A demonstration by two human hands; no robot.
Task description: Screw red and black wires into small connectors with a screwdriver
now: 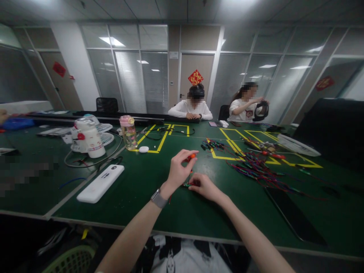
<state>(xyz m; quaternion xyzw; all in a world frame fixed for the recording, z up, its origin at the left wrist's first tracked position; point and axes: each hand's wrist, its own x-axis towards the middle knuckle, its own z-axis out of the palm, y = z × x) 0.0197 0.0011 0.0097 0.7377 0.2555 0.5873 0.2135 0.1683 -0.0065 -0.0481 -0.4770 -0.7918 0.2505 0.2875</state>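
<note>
My left hand (180,167), with a grey watch at the wrist, is closed in a pinch over the table in front of me. Between its thumb and fingers shows the orange end of a slim tool (193,156); the fingers cover most of it, so its kind is unclear. Just below and to the right, my right hand (205,185) pinches a small green circuit board (186,185) low over the tabletop. The board's right part is hidden by fingertips. A bit of red wire (170,199) shows beside my left wrist.
Right of my hands lies a tangled heap of red and blue wires with small green boards (256,165). A black phone (294,216) rests nearer the edge. To the left are a white power bank (101,184), a pink-lidded bottle (128,132) and a white bottle (92,138). Two people sit opposite.
</note>
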